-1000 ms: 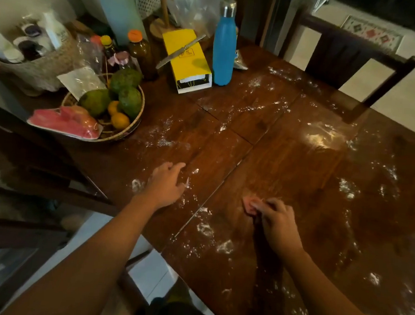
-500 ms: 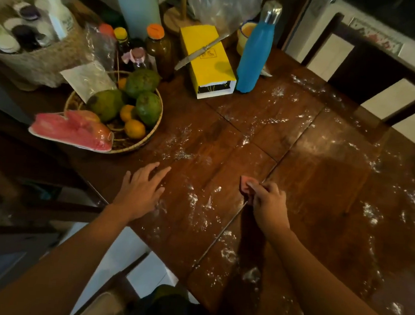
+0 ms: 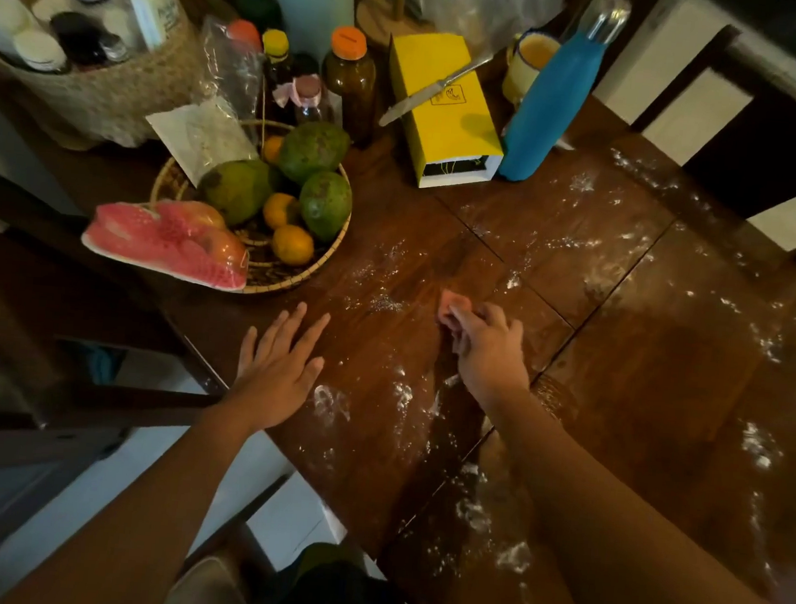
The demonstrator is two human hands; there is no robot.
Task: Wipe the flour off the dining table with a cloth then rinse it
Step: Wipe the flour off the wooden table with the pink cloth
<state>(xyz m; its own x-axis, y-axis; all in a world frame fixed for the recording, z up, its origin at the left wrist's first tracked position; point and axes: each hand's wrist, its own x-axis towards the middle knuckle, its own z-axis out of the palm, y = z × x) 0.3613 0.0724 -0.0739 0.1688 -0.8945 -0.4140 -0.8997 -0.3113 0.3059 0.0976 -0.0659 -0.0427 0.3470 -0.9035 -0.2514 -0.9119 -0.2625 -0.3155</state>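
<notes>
Right hand (image 3: 487, 351), centre of frame: fingers are curled over the pink cloth (image 3: 449, 306), which is pressed flat on the table (image 3: 667, 370). Only the cloth's upper-left corner is seen past the fingertips.

Versus half a second ago: the cloth is shifted off the plank seam, up and left, and is now placed just right of the flour (image 3: 379, 302) speckle near the fruit basket (image 3: 330, 258). A darker strip is seen behind the right wrist.

Left hand (image 3: 276, 373), lower left of centre: it is kept flat on the table near the edge, palm down, fingers straight and slightly spread, nothing held. White smears are left just right of it and along the lower right of the frame.

The yellow box (image 3: 444, 114), knife (image 3: 431, 94) and blue bottle (image 3: 549, 108) are unmoved at the top.
</notes>
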